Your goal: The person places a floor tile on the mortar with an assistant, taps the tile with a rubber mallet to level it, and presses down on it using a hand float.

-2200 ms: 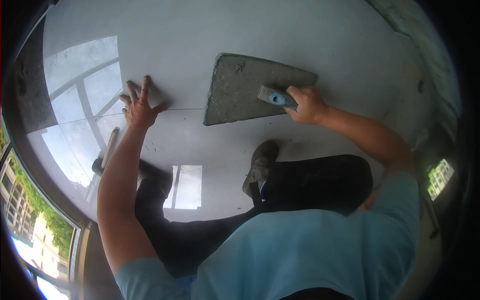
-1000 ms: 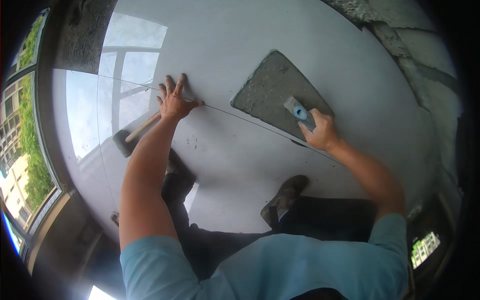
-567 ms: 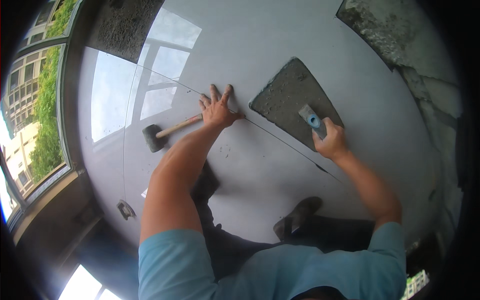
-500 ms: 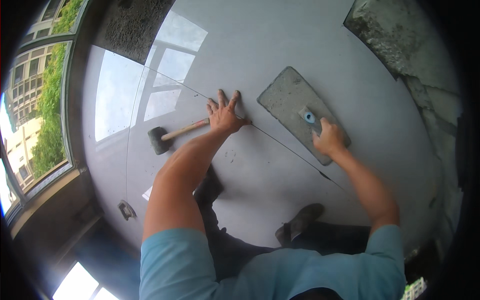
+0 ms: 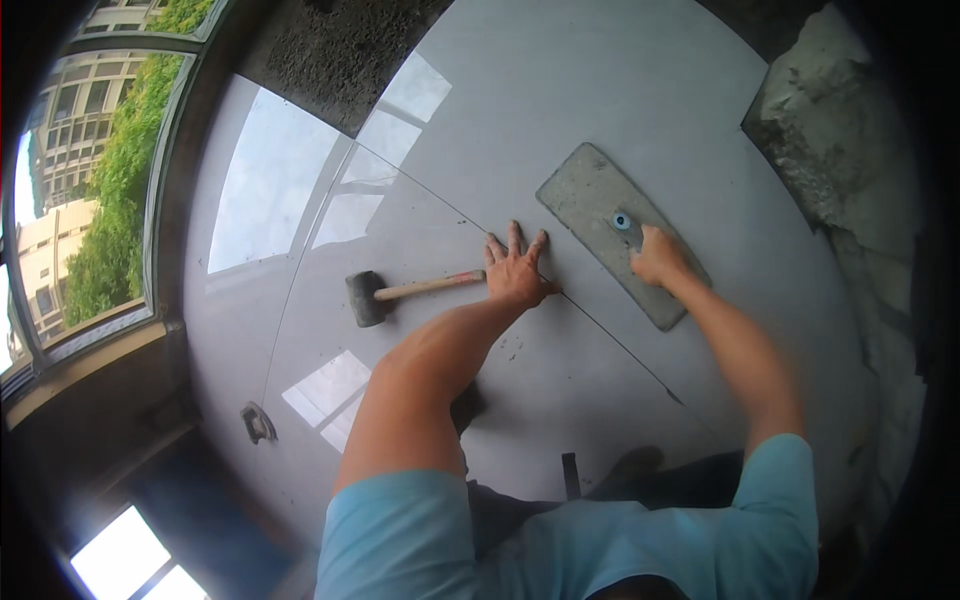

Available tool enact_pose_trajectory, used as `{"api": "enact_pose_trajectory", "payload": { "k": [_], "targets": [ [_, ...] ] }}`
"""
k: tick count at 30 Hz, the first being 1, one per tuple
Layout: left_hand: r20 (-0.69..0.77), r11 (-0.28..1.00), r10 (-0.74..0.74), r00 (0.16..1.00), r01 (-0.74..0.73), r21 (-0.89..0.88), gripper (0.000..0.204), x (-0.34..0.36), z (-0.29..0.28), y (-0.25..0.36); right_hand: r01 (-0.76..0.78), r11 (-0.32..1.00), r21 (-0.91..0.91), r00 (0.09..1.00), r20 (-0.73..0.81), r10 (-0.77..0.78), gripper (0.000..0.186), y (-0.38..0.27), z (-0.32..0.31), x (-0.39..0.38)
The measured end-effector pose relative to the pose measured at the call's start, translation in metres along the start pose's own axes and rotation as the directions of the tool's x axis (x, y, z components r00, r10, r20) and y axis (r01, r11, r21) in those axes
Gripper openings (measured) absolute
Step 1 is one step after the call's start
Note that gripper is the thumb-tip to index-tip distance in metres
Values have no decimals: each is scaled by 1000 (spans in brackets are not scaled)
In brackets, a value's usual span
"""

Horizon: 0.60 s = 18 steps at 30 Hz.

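Note:
My left hand lies flat with its fingers spread across the dark joint between two glossy light-grey floor tiles. Its fingertips point away from me. To the right, my right hand is closed round the handle of a large rectangular grey float, which rests face down on the far tile. The blue round end of the handle shows beyond my fist. A rubber mallet with a black head and wooden handle lies on the tile left of my left hand, its handle end close to the wrist.
A small dark metal tool sits at the left on the near tile. Rough dark mortar bed borders the tiles at the far left. Broken concrete and a pale sheet lie along the right. A window stands at the left.
The view has shifted, so the tiles and mallet sit farther right. The float in my right hand has slid a little away from the joint. My left hand stays pressed on the joint.

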<state>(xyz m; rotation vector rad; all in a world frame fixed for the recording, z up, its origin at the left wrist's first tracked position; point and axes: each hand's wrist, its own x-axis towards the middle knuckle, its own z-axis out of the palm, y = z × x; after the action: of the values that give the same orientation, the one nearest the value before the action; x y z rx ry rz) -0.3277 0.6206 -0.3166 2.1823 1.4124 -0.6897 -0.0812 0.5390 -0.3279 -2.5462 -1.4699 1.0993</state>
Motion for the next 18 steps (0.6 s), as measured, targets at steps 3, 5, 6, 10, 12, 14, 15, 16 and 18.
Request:
{"api": "enact_pose_trajectory", "payload": {
  "k": [3,5,6,10,12,14,15,16,18],
  "targets": [
    [205,973,229,952,-229,-26,82,18,-21,-50,-14,1000,-12,1000,-16,14,44,-1,9,2],
    [25,981,194,981,-194,-27,86,39,-40,-97,16,1000,25,1000,-12,-16,46,3,8,8],
    [-93,996,89,992,-86,36,93,51,-55,-112,59,996,71,997,-52,-55,45,13,13,11],
    [-130,998,-64,989,63,-7,106,89,-85,-170,240,959,148,954,-221,-205,44,0,19,21],
    [-152,1000,-3,988,1,-9,108,88,-81,-162,344,833,433,918,-343,-201,44,-16,1,12],
    [-170,1000,-3,985,4,9,108,87,-89,-165,437,751,496,876,-423,-230,40,-65,-23,-1],
    [-129,1000,0,992,1,4,107,81,-88,-164,490,730,476,839,-486,-246,38,-74,-22,-4],
    [-159,1000,4,987,-8,-24,108,84,-85,-166,410,807,426,878,-423,-223,39,-83,-29,3],
    [-162,994,17,987,-33,-100,107,89,-85,-159,329,944,-25,795,-532,-291,45,-63,11,49]
  ]
}}
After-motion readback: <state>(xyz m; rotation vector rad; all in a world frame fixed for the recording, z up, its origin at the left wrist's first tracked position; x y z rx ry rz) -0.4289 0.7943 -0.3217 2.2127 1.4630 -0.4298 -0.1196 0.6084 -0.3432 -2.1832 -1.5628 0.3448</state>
